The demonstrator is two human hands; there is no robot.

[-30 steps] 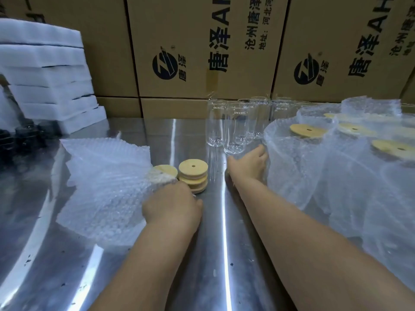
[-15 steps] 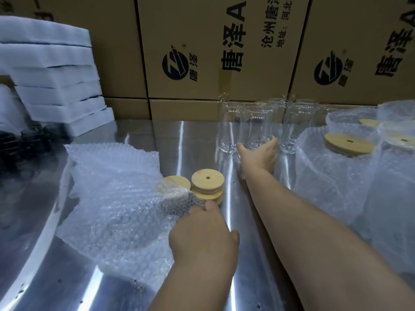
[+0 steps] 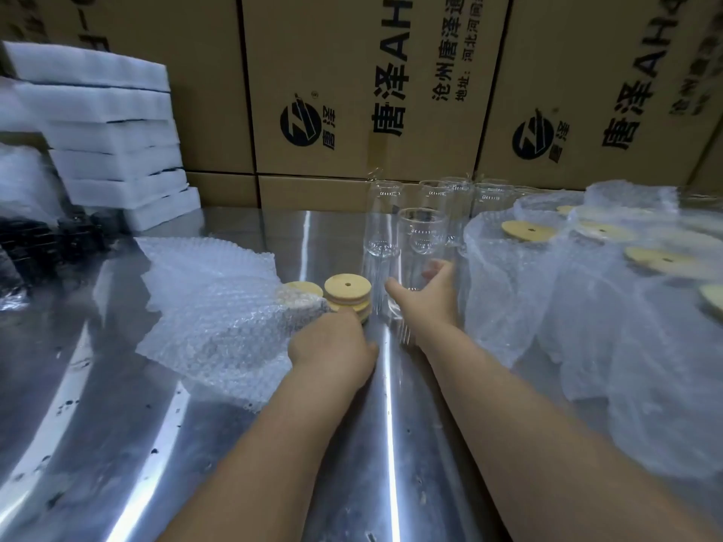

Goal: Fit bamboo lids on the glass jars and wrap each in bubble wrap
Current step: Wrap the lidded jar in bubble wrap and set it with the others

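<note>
A shiny metal surface (image 3: 98, 424) fills the lower part of the view, marked with small dark specks and crossed by long bright streaks of reflected light. Behind it, large brown cardboard cartons (image 3: 352, 91) stand side by side like a wall, printed with a round dark logo and Chinese characters. At the rear left a stack of white foam slabs (image 3: 109, 123) leans against the cartons. Beside it, at the left edge, lie dark objects (image 3: 47, 236), too blurred to identify.
</note>
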